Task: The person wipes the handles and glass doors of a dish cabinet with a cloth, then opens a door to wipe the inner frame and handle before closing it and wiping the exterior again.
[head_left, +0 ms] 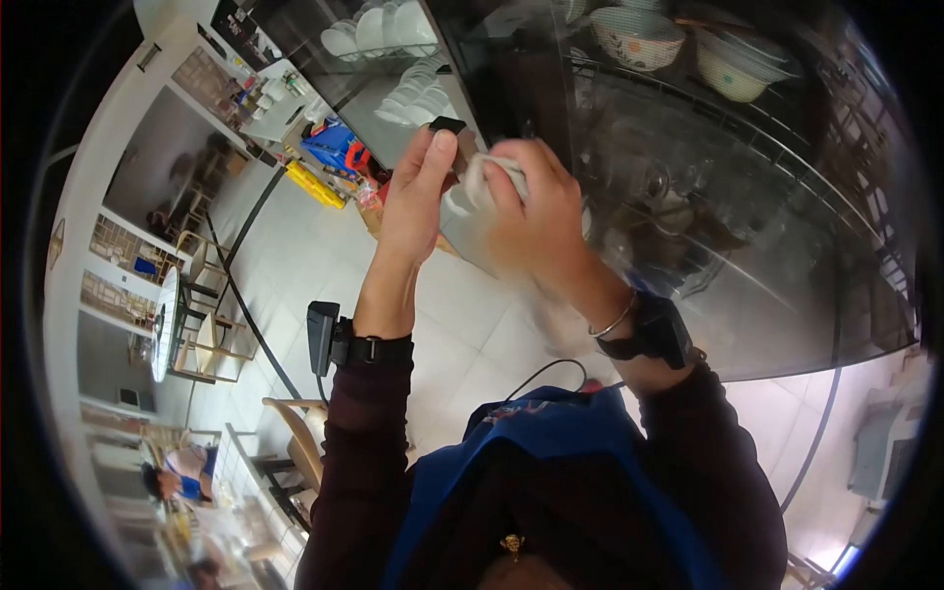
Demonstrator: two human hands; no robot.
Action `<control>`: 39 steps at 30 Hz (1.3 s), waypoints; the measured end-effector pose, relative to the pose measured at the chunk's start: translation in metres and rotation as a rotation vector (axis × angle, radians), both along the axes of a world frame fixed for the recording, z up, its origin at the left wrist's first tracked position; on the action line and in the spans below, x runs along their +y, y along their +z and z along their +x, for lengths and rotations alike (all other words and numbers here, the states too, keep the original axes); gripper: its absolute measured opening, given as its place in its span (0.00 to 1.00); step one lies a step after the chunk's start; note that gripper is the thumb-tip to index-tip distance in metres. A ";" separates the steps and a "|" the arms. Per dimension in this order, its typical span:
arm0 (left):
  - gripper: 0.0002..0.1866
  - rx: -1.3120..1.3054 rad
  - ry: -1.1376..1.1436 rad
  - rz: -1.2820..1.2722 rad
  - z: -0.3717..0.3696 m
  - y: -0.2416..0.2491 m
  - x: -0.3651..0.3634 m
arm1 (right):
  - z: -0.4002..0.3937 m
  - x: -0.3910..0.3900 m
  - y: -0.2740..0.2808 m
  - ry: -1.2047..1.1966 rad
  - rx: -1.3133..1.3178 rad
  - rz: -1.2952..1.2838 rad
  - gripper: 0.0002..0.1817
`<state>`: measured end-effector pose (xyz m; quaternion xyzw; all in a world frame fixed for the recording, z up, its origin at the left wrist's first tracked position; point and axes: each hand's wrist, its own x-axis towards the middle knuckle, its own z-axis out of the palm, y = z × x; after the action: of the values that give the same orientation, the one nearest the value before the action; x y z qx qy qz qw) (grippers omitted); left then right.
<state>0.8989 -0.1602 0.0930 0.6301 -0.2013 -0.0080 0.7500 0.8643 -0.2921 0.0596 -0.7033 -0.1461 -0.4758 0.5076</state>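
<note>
My left hand [421, 192] is closed around the dark edge [448, 126] of a glass cabinet door, with the thumb on top of a black corner piece. Close beside it, my right hand [531, 202] grips a bunched whitish cloth [485, 181] against or very near the same edge; exact contact is hard to tell. The right forearm is smeared by motion. Behind both hands stands the dish cabinet [747, 295] with dark glass. Through the glass show patterned bowls [637, 39] on a wire rack and white plates [383, 28] on the left side.
A blue crate [334, 146] and a yellow object [314, 185] lie on the floor to the left. A wooden chair [297, 438] stands near my left elbow. Farther left are a round table [165, 324] and people at a long table [258, 482].
</note>
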 end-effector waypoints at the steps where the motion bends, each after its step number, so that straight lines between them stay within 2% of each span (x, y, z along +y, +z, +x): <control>1: 0.30 -0.002 -0.018 0.031 0.000 0.002 0.000 | 0.000 0.000 -0.014 -0.024 0.037 -0.004 0.08; 2: 0.32 -0.006 -0.041 0.063 0.000 0.004 -0.001 | -0.002 -0.001 -0.028 -0.023 0.039 -0.006 0.08; 3: 0.23 0.015 0.067 0.047 -0.001 0.000 -0.007 | -0.007 -0.002 -0.044 -0.032 0.116 -0.040 0.08; 5: 0.23 0.021 0.067 0.058 0.003 -0.005 -0.006 | -0.015 -0.011 -0.065 -0.020 0.236 -0.119 0.08; 8: 0.22 0.012 0.050 0.054 0.004 -0.003 -0.006 | -0.024 -0.016 -0.056 -0.001 0.304 -0.091 0.09; 12: 0.20 0.024 0.063 0.018 0.008 -0.007 -0.003 | -0.013 -0.013 -0.014 -0.077 0.066 -0.037 0.10; 16: 0.19 0.014 0.041 -0.024 0.010 -0.010 0.001 | -0.003 -0.006 0.010 -0.002 -0.022 -0.039 0.09; 18: 0.20 -0.034 -0.031 0.080 0.009 -0.006 0.004 | -0.003 0.000 -0.002 -0.034 0.019 -0.048 0.08; 20: 0.20 0.001 0.045 0.066 0.008 -0.006 0.000 | -0.006 0.002 -0.027 -0.068 0.065 -0.064 0.08; 23: 0.21 -0.035 -0.040 0.088 0.005 0.001 -0.005 | -0.008 -0.003 -0.046 -0.145 0.178 -0.177 0.06; 27: 0.20 -0.031 -0.064 0.061 0.006 0.001 -0.002 | -0.004 -0.015 0.002 -0.136 -0.001 -0.161 0.05; 30: 0.18 -0.040 -0.067 0.088 0.000 0.005 0.001 | -0.002 -0.020 0.036 -0.172 -0.121 -0.245 0.08; 33: 0.17 -0.042 -0.059 0.097 0.001 0.003 0.004 | 0.008 -0.027 0.044 -0.221 -0.282 -0.487 0.12; 36: 0.16 -0.034 -0.089 0.064 0.001 0.001 0.006 | 0.009 -0.036 0.054 -0.147 -0.247 -0.633 0.11; 39: 0.14 -0.055 -0.118 0.049 0.004 -0.003 0.007 | 0.002 -0.036 0.057 -0.170 -0.246 -0.719 0.11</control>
<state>0.9026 -0.1534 0.0897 0.6351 -0.2584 -0.0398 0.7268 0.8663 -0.3281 0.1161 -0.7836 -0.3046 -0.5155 0.1658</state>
